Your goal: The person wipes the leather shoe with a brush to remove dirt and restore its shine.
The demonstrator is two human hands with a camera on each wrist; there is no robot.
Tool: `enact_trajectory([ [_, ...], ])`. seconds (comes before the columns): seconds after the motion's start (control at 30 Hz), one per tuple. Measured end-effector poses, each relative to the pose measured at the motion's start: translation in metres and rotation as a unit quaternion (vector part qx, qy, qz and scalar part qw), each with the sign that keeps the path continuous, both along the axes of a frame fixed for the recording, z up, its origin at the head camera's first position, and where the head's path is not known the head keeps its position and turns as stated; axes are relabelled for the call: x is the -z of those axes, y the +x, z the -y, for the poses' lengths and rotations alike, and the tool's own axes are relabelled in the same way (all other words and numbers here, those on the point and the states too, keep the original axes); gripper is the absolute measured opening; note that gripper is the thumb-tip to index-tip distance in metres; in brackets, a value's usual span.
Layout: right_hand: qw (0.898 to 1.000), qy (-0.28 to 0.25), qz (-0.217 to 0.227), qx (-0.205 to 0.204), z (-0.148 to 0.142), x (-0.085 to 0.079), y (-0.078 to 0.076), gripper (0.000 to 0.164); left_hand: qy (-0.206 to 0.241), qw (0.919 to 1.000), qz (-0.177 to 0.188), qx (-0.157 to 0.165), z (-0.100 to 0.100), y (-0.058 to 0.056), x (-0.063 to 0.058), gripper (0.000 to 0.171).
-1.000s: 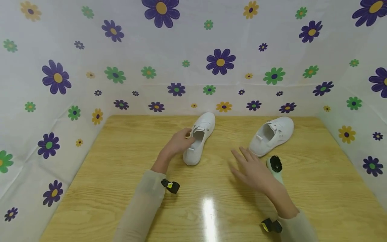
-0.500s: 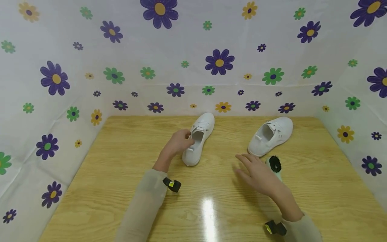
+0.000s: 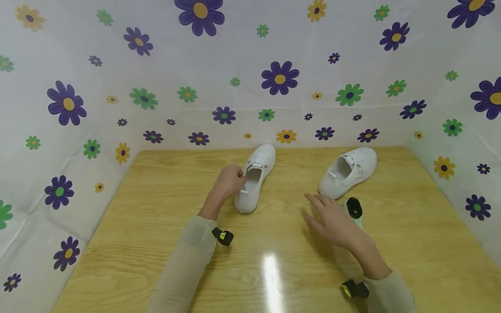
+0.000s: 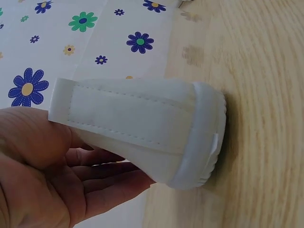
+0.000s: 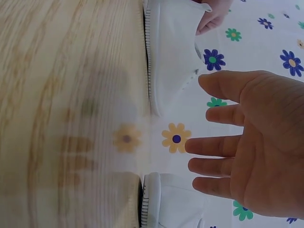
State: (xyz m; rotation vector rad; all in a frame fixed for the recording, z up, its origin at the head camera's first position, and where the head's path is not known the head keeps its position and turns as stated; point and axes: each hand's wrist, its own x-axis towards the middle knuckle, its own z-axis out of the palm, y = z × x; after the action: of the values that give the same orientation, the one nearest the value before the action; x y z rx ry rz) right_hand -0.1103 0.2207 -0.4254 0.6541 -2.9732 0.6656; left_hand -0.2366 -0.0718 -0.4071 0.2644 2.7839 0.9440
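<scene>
A white slip-on shoe [image 3: 266, 157] stands left of centre on the wooden table, toe toward the back. My left hand [image 3: 230, 181] pinches its left side wall between thumb and fingers. The left wrist view has the shoe's heel [image 4: 137, 109] up close, with the fingers along its outer side and the thumb behind the heel tab. To the right stands the matching shoe [image 3: 365, 163], toe pointing back and right. My right hand [image 3: 332, 219] hovers over the table near that shoe's heel, fingers extended and palm bare. Partly hidden behind this hand lies a brush [image 3: 354, 208] with black bristles and a pale green body.
The wooden table [image 3: 156, 256] ends at a white cloth [image 3: 231, 43] printed with flowers, which rises at the back and on both sides. A strip of light is reflected at the table's front middle. Each wrist wears a black strap-on camera.
My left thumb and fingers have closed on the shoe's side wall. The right hand has drawn slightly right, its fingers less spread. Both shoes stay in place while the head view shifts a little.
</scene>
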Motion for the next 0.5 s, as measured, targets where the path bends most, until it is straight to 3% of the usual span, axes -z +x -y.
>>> enact_trajectory([
  [0.2,1.000,-0.003,-0.001,0.005,-0.0002,-0.0035,-0.0026,0.060,0.014,0.9995,-0.013,-0.023,0.0013,0.0024,0.0007,0.020],
  [0.5,1.000,-0.006,0.005,0.022,-0.0049,-0.0054,-0.0002,0.065,0.029,0.9994,-0.003,-0.021,0.0001,0.0025,0.0070,0.019],
])
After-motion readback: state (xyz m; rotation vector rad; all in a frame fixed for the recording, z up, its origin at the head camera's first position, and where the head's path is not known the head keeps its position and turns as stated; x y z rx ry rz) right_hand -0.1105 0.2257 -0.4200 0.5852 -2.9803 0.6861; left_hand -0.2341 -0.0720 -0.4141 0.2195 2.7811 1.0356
